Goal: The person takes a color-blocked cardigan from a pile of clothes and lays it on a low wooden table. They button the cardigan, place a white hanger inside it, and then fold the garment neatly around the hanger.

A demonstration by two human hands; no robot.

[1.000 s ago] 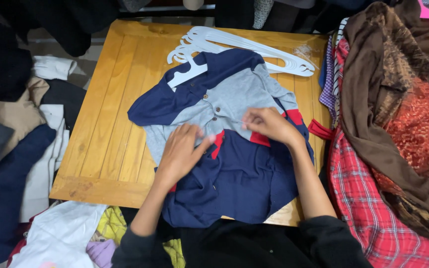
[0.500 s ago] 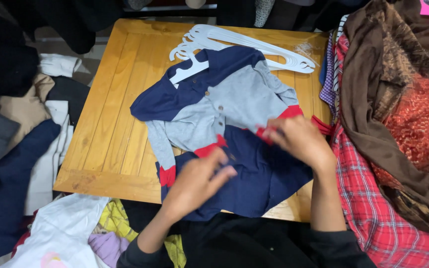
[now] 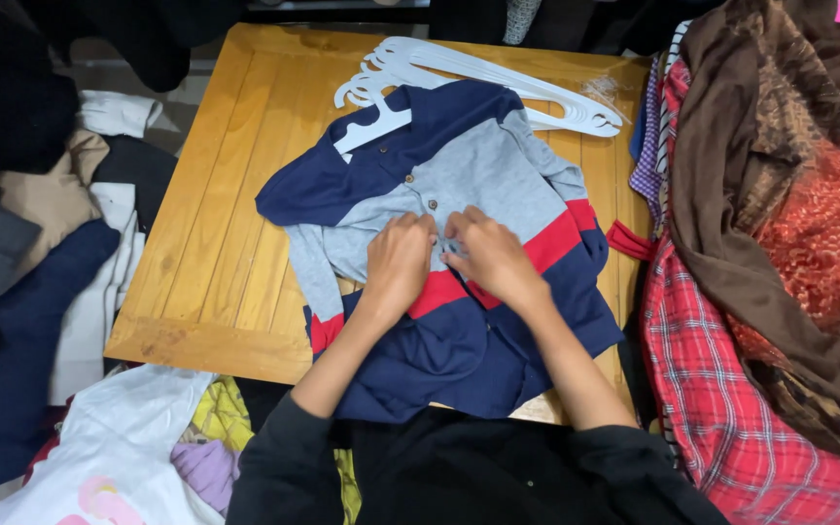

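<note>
Your hands meet mid-frame on the shirt.
Left hand and right hand pinch its placket; fingertips hidden in folds.

Both hands press the striped shirt on the table.

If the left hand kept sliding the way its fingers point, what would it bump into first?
Probably the shirt's grey chest and small buttons, since the left hand already rests on it; beyond lie the white hangers.
</note>
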